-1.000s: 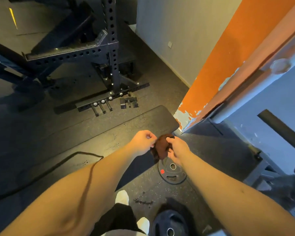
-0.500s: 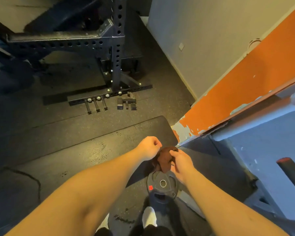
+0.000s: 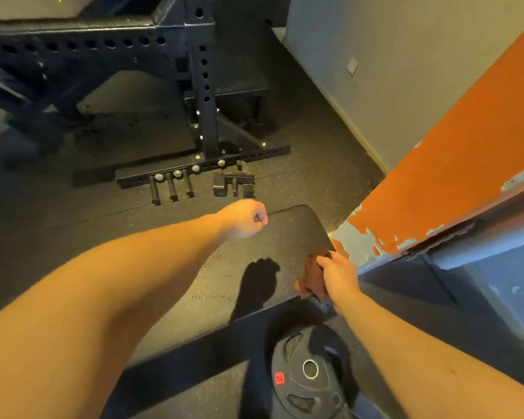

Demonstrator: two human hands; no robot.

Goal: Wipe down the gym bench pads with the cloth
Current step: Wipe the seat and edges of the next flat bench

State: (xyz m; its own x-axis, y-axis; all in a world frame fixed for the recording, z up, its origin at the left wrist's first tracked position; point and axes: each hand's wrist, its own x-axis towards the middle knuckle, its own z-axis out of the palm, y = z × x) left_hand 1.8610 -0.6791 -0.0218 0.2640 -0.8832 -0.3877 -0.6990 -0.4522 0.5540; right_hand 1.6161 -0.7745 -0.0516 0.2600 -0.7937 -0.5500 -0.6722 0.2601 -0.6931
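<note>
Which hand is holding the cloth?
The right hand grips the brown cloth at the edge of the bench pad; the left hand is an empty fist above it.

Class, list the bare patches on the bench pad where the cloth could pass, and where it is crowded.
Bare: the middle of the bench pad, between the left hand and the cloth the right hand holds; also its rounded far end. Crowded: the near right edge, where cloth, orange wall and weight plate close in.

Dim warm light, hard fist shadow, blurred rack, wide-angle bending
</note>
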